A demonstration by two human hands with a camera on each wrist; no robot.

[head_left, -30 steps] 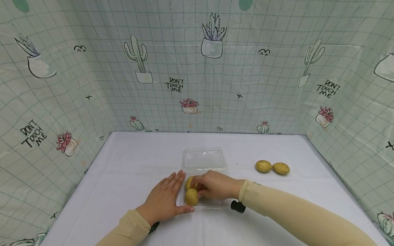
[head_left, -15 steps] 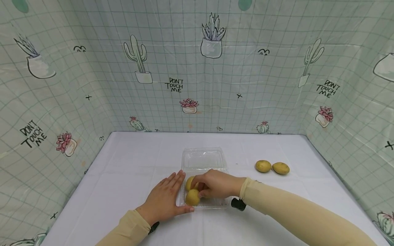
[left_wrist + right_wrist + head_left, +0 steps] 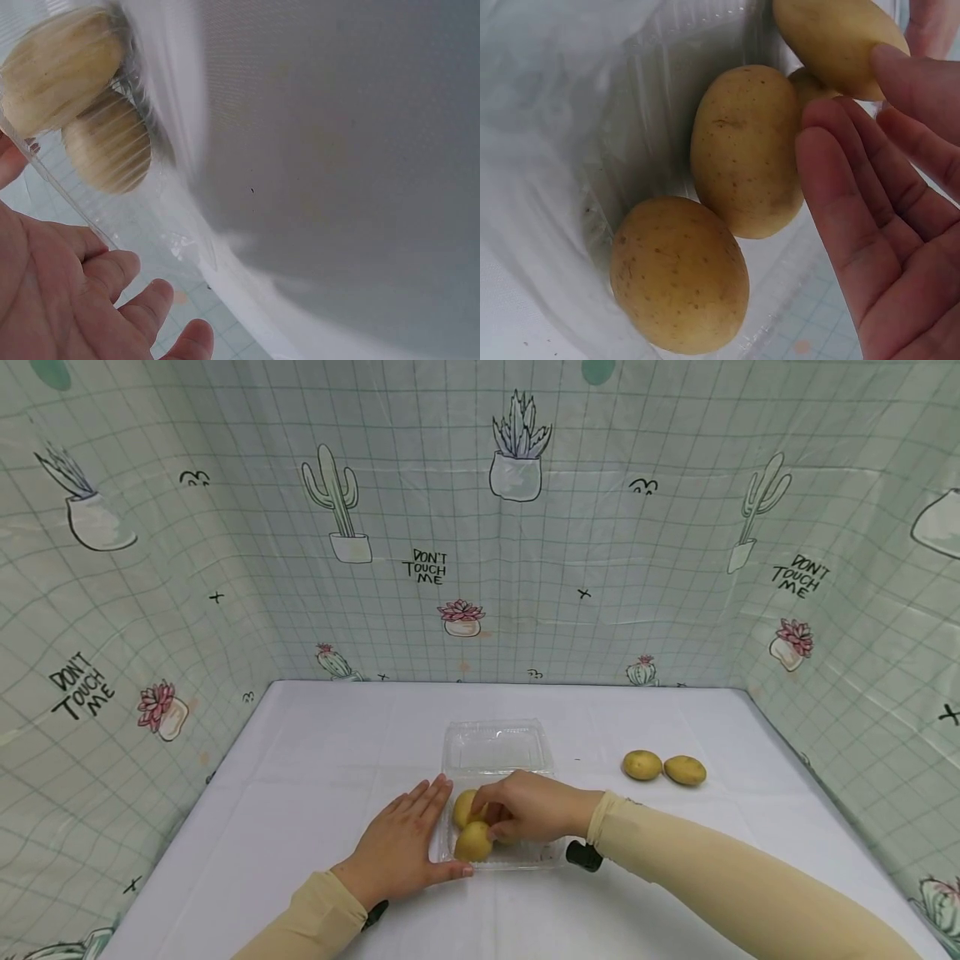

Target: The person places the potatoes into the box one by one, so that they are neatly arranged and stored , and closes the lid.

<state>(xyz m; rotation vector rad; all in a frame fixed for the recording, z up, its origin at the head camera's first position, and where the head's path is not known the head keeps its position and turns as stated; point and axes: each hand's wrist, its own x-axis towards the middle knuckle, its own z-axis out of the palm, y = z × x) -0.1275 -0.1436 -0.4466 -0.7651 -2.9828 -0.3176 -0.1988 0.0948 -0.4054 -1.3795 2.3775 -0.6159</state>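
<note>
A clear plastic clamshell box (image 3: 528, 859) sits on the white-covered table, its lid (image 3: 497, 748) folded back. Several potatoes lie inside, including a front one (image 3: 474, 842) and one behind it (image 3: 462, 810). My right hand (image 3: 528, 810) reaches in from the right, pinching the front potato; its thumb shows on that potato (image 3: 832, 41) in the right wrist view. The other fingertips meet a middle potato (image 3: 746, 154), with another potato (image 3: 681, 276) beyond. My left hand (image 3: 397, 843) lies along the box's left side, thumb at the front edge. Potatoes (image 3: 64, 71) show through the wall.
Two more potatoes, a left one (image 3: 642, 765) and a right one (image 3: 685, 770), rest side by side on the table to the right of the box. A patterned curtain (image 3: 585, 543) stands behind and at both sides.
My right hand has shifted slightly to the right, and the front potato has moved a little right with it. The left hand, the box and the two potatoes outside stay in place.
</note>
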